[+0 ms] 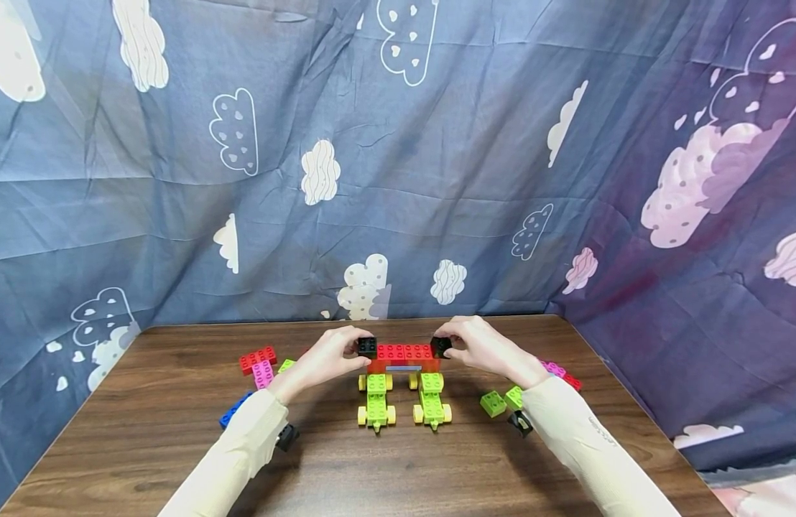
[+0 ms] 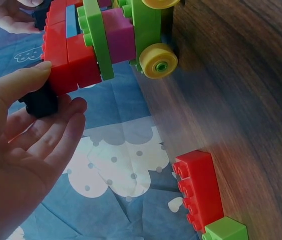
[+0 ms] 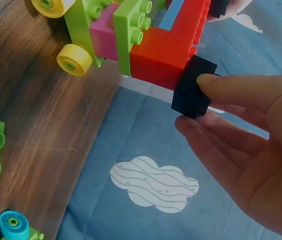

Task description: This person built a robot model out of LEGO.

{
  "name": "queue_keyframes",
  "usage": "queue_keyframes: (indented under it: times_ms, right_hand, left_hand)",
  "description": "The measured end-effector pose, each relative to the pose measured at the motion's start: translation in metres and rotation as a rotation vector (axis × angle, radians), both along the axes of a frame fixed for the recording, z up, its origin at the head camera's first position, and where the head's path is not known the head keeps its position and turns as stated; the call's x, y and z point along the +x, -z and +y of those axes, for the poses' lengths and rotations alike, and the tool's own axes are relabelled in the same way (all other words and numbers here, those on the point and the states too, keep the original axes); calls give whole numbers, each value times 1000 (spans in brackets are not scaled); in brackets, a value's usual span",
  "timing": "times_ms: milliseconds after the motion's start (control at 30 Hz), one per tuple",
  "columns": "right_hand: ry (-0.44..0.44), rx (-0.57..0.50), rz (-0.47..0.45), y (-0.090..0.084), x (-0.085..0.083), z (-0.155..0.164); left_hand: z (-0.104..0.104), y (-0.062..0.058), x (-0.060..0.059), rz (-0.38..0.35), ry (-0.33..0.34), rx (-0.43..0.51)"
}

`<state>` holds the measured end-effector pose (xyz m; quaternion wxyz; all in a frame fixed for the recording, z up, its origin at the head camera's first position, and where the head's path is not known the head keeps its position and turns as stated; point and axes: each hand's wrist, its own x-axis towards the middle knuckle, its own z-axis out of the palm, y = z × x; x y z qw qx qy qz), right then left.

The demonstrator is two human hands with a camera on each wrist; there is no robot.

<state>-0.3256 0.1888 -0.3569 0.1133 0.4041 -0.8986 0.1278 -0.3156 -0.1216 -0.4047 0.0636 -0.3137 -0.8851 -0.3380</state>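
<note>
A model of building blocks stands mid-table: two lime green wheeled bases (image 1: 376,411) with yellow wheels, side by side, carry a bridge of red bricks (image 1: 404,352) across their far ends. A blue piece (image 1: 403,368) shows in the bridge's near side. At its left end my left hand (image 1: 330,359) pinches a black brick (image 2: 41,100) between thumb and fingers. My right hand (image 1: 480,346) grips a second black brick (image 3: 194,86) at the right end. Both black bricks lie right against the red ones. Pink bricks (image 3: 104,32) sit between the bases and green plates below the red.
Left of the model lie loose red (image 1: 258,359), pink (image 1: 263,374) and blue bricks (image 1: 235,410), plus a black piece (image 1: 287,436) beside the left sleeve. Green bricks (image 1: 493,403) and another black piece (image 1: 519,424) lie right. A cloud-patterned curtain (image 1: 398,215) hangs behind the table.
</note>
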Motion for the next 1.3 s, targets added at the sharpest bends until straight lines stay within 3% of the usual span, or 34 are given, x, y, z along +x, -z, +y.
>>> queue_keyframes:
  times_ms: [367,700,1100,1300]
  right_hand:
    - [-25,-21,7,2,1,0]
    - [-28,55,77,0,2,-3]
    - [-11,101,118,-3,4,-7]
    - [33,64,59,2,6,-5]
  left_hand:
    - [1,1,2,-11,3,2]
    - [2,0,2,-27,-3,8]
    - [1,1,0,23,-2,-16]
    - [1,1,1,31,-5,-22]
